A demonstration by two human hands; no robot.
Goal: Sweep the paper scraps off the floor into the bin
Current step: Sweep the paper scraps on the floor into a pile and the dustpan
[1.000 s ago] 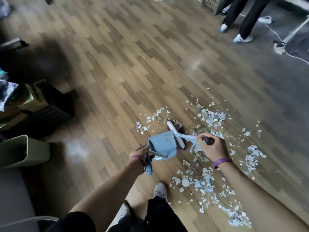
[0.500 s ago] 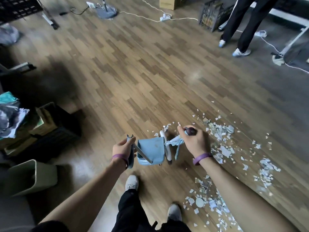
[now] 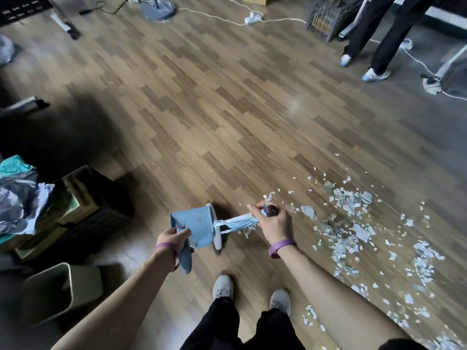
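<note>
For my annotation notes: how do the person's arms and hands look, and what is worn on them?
The left hand and the right hand are bare, without gloves. A thin purple left wristband and a matching right wristband circle the wrists. The forearms are uncovered; a dark sleeve edge shows on the right upper arm.

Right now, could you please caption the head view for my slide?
The left hand holds a blue dustpan, right hand a brush; paper scraps strewn on the floor, bin at left.
</note>
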